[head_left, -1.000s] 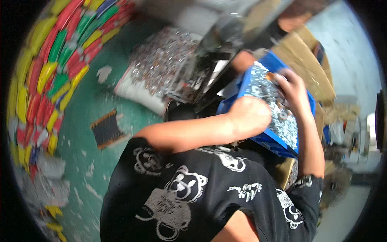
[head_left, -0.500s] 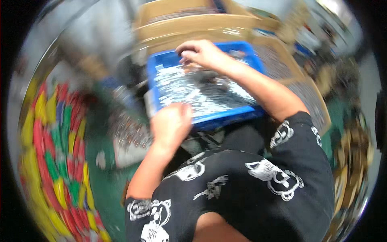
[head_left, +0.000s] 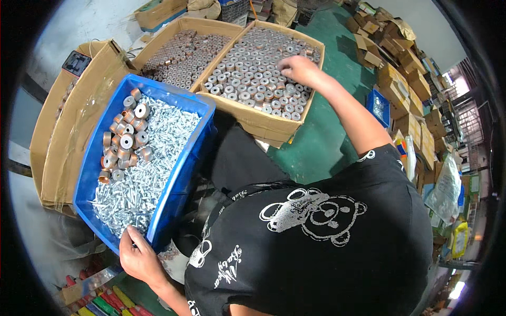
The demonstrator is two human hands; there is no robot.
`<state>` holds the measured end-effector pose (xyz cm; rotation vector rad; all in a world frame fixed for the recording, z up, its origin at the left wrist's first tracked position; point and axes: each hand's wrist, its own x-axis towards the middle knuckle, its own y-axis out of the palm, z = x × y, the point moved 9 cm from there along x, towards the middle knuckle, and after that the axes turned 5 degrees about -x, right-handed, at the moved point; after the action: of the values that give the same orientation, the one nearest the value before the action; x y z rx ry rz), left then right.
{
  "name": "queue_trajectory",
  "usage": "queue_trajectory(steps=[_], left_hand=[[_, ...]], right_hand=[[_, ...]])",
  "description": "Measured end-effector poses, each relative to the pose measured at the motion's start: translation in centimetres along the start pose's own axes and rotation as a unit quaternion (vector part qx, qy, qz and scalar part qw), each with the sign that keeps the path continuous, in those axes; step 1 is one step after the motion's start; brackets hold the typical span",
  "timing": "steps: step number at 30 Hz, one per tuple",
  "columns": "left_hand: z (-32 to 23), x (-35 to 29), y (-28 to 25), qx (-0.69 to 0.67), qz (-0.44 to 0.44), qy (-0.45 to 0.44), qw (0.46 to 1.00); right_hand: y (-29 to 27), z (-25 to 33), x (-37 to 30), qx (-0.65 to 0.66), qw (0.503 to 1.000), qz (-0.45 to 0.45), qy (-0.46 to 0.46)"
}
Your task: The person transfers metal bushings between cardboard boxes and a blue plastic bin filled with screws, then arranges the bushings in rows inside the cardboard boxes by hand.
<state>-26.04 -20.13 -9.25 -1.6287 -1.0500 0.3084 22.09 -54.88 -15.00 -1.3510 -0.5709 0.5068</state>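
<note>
A blue plastic bin (head_left: 167, 181), full of small silvery screw-like pieces (head_left: 158, 142), stands in front of me at the left. Several copper-and-grey cylinders (head_left: 126, 141) with holed ends lie on top of these pieces. At the bin's near corner is my left hand (head_left: 141, 258), thumb and forefinger close together by the silvery pieces; anything pinched there is too small to make out. My right hand (head_left: 300, 71) is over a cardboard box (head_left: 258, 113) packed with more such cylinders (head_left: 247, 79). Its fingers curl down toward them, the tips partly hidden.
A second cardboard box (head_left: 176, 29) of cylinders adjoins the first. Left of the bin stands another tall carton (head_left: 63, 152). Stacked cartons (head_left: 400, 89) and a small blue bin (head_left: 378, 108) are at the right, across green floor (head_left: 311, 147). Coloured bundles (head_left: 113, 303) lie low at the left.
My view has swung to the right. My right hand has moved from above the blue bin to the box of cylinders; my left hand stays at the bin's near edge.
</note>
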Motion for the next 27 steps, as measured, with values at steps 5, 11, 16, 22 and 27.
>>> queue_trajectory(steps=[5,11,16,22,27], left_hand=[[0.2,-0.2,-0.3,-0.016,-0.005,-0.005,1.000],[-1.4,-0.3,-1.1,-0.058,-0.036,0.046,0.997],[-1.6,-0.1,-1.1,-0.041,-0.040,0.031,0.998],[-2.0,0.0,-1.5,-0.028,-0.073,0.043,0.996],[-1.0,0.0,-1.4,-0.027,-0.057,-0.013,0.998]], right_hand=[[3.9,4.9,0.1,-0.084,0.995,0.062,0.003],[5.8,3.6,1.4,-0.097,0.995,0.014,-0.023],[3.6,-1.9,2.9,0.200,0.975,-0.039,0.092],[4.6,6.6,14.5,0.688,0.709,0.143,0.059],[9.9,17.8,29.5,0.070,0.985,-0.059,-0.145]])
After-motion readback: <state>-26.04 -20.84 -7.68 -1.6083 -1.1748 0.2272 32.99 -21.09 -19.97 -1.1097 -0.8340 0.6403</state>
